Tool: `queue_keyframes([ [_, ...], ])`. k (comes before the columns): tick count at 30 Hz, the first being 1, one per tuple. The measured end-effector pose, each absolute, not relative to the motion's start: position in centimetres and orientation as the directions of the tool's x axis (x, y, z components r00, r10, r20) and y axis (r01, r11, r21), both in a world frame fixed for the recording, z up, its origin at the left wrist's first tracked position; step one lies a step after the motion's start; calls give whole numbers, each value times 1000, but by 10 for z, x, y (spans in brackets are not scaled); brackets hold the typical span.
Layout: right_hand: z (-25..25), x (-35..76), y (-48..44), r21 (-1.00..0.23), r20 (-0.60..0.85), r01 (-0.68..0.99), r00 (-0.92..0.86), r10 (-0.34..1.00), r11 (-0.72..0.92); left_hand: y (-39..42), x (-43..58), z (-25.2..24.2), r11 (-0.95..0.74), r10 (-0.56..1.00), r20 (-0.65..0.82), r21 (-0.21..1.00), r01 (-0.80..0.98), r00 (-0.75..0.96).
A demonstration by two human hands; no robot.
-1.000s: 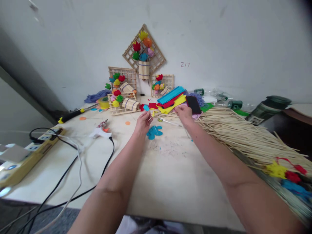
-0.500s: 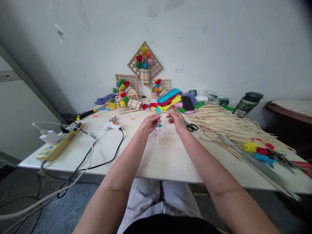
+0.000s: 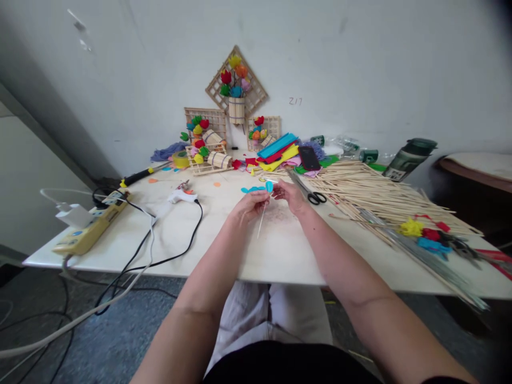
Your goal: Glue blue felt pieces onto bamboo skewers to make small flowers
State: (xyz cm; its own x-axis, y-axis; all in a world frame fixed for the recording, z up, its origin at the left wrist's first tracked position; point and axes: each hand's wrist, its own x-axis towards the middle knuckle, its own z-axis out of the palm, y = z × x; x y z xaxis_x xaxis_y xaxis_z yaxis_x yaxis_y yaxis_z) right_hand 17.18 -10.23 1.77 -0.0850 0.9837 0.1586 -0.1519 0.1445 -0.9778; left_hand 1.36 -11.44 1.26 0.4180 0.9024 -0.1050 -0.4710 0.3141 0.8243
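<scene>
My left hand (image 3: 251, 205) and my right hand (image 3: 291, 195) meet above the middle of the white table (image 3: 208, 250), fingers pinched. Between them is a small blue felt petal (image 3: 269, 186) at the top of a thin wooden stick (image 3: 261, 220). The left hand pinches the stick and petal; the right hand pinches at the petal from the other side. More blue felt pieces (image 3: 252, 189) lie on the table just behind the hands. Black-handled scissors (image 3: 314, 196) lie to the right of my right hand.
A white glue gun (image 3: 181, 196) with a black cord lies at left, near a yellow power strip (image 3: 90, 226). A big pile of wooden sticks (image 3: 372, 194) covers the right side. Felt sheets (image 3: 280, 152), lattice frames with felt flowers (image 3: 237, 88) and a green bottle (image 3: 406, 159) stand by the wall.
Both hands drew back from the felt stack toward me, bringing the blue petal and a stick together. The camera view pulled back and the table edge and my lap came into view.
</scene>
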Motion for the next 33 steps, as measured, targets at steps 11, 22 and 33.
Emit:
queue_keyframes([
  [11,24,164,-110,-976,192,-111,-22,981,188,-114,20,6,321,910,-155,850,-418,384],
  [22,17,160,-102,-964,204,-165,43,978,209,-119,32,11,263,920,-67,836,-482,386],
  [33,15,156,-100,-964,191,-158,149,970,214,-118,41,8,206,951,-44,829,-520,307],
])
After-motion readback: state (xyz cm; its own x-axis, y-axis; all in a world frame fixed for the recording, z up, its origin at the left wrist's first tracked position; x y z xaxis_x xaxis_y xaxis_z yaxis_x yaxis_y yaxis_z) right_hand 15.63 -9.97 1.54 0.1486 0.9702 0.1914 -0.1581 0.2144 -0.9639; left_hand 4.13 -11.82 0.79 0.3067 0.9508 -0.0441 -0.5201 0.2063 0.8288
